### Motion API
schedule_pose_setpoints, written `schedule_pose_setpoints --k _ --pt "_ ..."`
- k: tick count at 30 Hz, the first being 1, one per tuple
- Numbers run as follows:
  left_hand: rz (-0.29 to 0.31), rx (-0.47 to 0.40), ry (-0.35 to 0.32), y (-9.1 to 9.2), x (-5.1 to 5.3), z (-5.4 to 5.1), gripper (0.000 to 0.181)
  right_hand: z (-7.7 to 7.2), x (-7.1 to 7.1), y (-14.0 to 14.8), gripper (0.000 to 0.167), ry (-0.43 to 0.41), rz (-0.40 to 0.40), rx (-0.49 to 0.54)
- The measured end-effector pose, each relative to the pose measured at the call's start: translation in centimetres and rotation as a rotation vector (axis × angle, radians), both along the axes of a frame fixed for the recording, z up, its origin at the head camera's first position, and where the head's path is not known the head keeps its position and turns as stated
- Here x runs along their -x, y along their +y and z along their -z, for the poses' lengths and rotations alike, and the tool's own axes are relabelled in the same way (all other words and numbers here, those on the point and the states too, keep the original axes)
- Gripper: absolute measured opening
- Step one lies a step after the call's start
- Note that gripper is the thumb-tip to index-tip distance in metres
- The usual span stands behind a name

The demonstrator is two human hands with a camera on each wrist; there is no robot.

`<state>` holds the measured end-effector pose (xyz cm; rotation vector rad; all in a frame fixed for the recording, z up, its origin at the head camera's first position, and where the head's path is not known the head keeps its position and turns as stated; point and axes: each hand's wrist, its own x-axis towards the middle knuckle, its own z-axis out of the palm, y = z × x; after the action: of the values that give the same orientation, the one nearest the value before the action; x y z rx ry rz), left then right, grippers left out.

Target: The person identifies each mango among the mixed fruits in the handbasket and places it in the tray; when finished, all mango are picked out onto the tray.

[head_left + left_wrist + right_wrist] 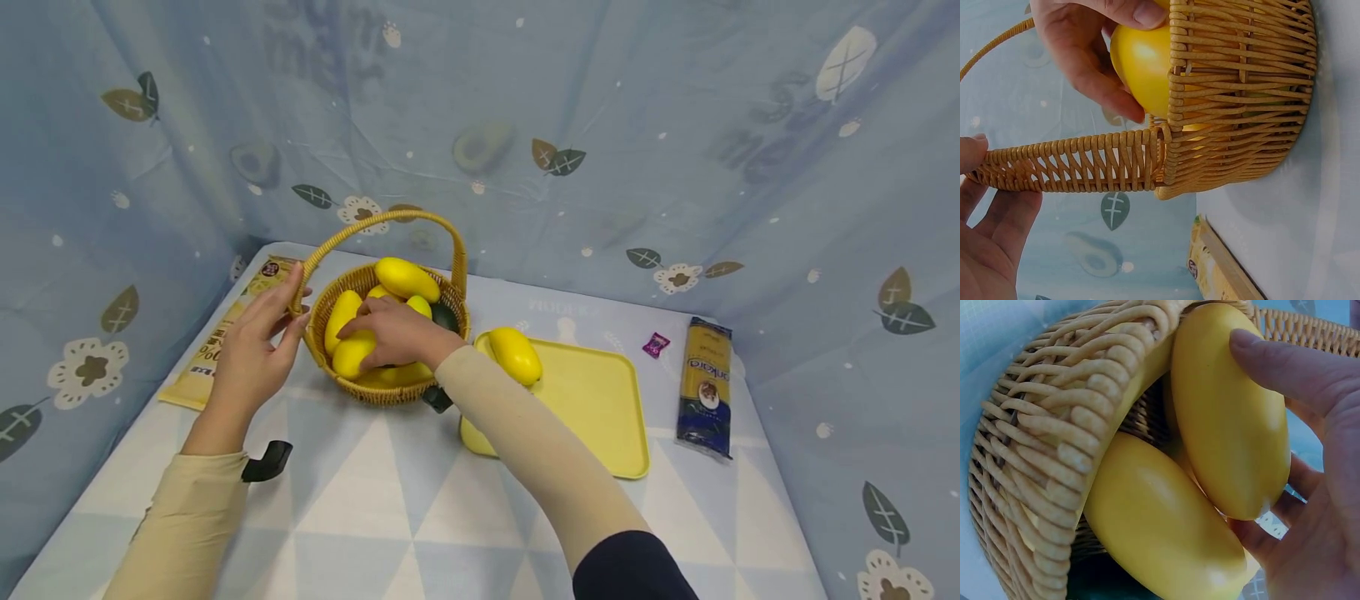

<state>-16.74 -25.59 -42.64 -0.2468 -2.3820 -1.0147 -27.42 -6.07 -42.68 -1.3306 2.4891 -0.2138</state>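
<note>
A wicker basket (382, 397) with a tall handle (375, 220) stands at the back left of the table, filled with several yellow mangoes (407, 279). My left hand (255, 346) holds one side of the handle between thumb and fingers, as the left wrist view (997, 244) also shows. Inside the basket, my right hand (405, 331) grips a mango (1229, 412) near the rim, thumb on one side and fingers on the other. Another mango (1163, 515) lies beside it. A dark green fruit (444, 317) is partly hidden at the basket's right.
Right of the basket lies a yellow tray (592, 400) with one mango (515, 356) at its upper left corner. Farther right are a small purple wrapped candy (656, 345) and a blue-and-gold packet (705, 387). A yellow packet (195, 379) lies left of the basket.
</note>
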Motion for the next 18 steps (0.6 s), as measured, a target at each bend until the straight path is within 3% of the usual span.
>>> schedule_pose_setpoints --k 5,13,18 --pt "0.005 0.000 0.004 0.0 0.0 0.0 0.082 -0.1 0.0 0.1 0.055 0.005 -0.016 -0.023" --pt "0.000 -0.002 -0.002 0.0 0.0 -0.1 0.084 0.2 -0.3 0.8 0.053 -0.030 0.019 0.026" --pt "-0.001 0.001 0.001 0.0 0.0 -0.1 0.083 0.4 -0.5 1.2 0.053 -0.002 0.003 0.057"
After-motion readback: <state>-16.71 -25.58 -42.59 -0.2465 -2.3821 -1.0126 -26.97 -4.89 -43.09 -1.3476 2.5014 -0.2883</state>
